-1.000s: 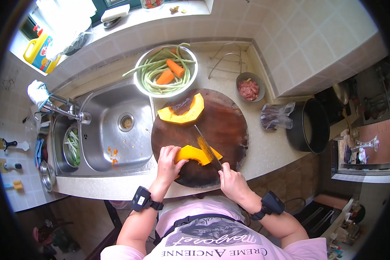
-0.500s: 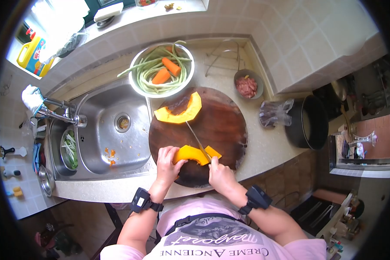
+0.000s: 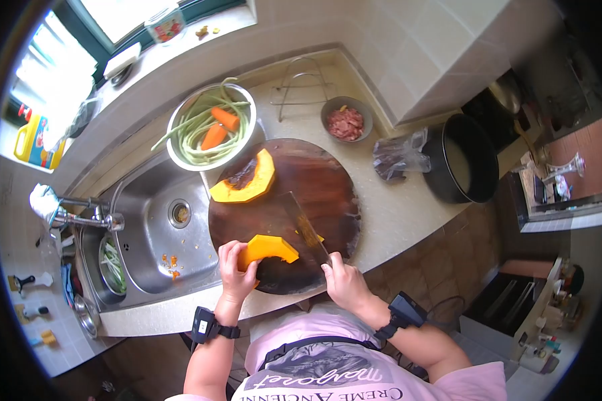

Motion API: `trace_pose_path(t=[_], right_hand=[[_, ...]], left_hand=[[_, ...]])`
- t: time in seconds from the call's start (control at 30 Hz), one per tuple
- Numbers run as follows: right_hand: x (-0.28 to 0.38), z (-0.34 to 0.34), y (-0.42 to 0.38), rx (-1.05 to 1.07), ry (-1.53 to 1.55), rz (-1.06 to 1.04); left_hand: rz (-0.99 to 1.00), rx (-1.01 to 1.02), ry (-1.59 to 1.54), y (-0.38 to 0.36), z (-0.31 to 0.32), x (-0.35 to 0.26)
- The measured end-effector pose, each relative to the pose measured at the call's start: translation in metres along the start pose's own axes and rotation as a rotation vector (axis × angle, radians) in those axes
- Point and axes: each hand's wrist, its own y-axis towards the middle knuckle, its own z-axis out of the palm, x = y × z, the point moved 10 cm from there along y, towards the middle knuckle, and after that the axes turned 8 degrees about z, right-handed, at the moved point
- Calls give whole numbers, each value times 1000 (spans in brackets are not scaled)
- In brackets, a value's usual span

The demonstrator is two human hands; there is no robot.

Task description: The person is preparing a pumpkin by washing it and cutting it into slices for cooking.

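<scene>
My left hand [image 3: 234, 271] is closed on the left end of a curved pumpkin piece [image 3: 269, 248] near the front of the round wooden cutting board [image 3: 328, 174]. In my right hand [image 3: 344, 279] is the handle of a cleaver [image 3: 306, 228], its blade slanting up and left over the board, apart from the pumpkin's cut end. Most of a small cut pumpkin slice [image 3: 320, 238] is hidden behind the blade. Farther back on the board lies a second curved pumpkin wedge [image 3: 249, 184], seed hollow facing away from me.
Behind the board stand a bowl of long beans and carrots [image 3: 211, 162] and a grey bowl of raw meat [image 3: 348, 137]. A dark pot [image 3: 471, 160] and a plastic bag [image 3: 401, 155] are at right. The steel sink [image 3: 144, 200] lies left, with orange scraps inside.
The cleaver has come away from the pumpkin's cut end to the right, its broad side now showing. The small slice is mostly covered by the blade. My head view has shifted.
</scene>
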Motion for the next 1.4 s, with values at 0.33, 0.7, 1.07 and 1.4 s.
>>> trace_pose_path(t=[0.33, 0.7, 1.07, 1.4], right_hand=[[-14, -32, -6, -109, 3, -6], [4, -48, -11, -143, -76, -201], [-19, -1, -14, 272, 856, 221], [-120, 5, -45, 369, 974, 478]], left_hand=[[106, -18, 126, 24, -14, 1], [-103, -57, -58, 45, -1, -11], [-1126, -35, -1609, -22, 122, -39], [-1271, -236, -1022, -48, 114, -20]])
